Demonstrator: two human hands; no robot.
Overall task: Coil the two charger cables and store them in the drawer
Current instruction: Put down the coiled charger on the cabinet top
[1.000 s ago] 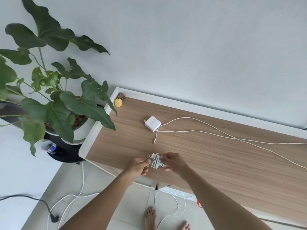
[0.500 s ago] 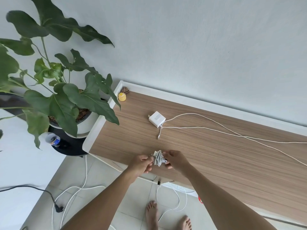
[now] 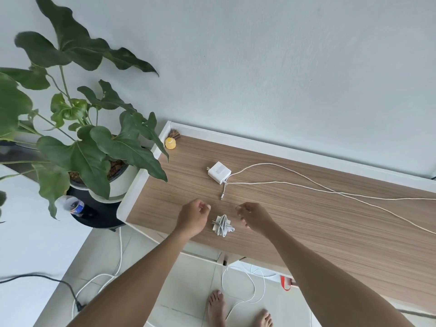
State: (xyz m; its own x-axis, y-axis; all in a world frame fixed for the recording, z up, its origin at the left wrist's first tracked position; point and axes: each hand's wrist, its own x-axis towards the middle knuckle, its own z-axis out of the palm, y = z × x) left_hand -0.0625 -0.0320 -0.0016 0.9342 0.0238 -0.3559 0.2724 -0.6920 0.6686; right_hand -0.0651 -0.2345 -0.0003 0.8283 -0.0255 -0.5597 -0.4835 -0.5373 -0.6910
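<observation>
1. The coiled charger (image 3: 223, 225) is a tight white bundle, its cable wrapped crosswise around the plug block, lying on the wooden desk (image 3: 306, 232) near the front edge.
2. The left hand (image 3: 192, 219) and right hand (image 3: 256, 217) flank it, loosely curled and holding nothing.
3. The second charger (image 3: 219, 172) sits farther back, with its cable (image 3: 337, 192) trailing rightward uncoiled.

I see the desk (image 3: 342, 220) top in matt wood grain, with a smooth white rim. The charger brick (image 3: 219, 172) is white plastic, slightly glossy. Its long cable (image 3: 267, 163) looks braided, I think.

Bright, even daylight; fingertips blurred, wide-angle edge distortion.
</observation>
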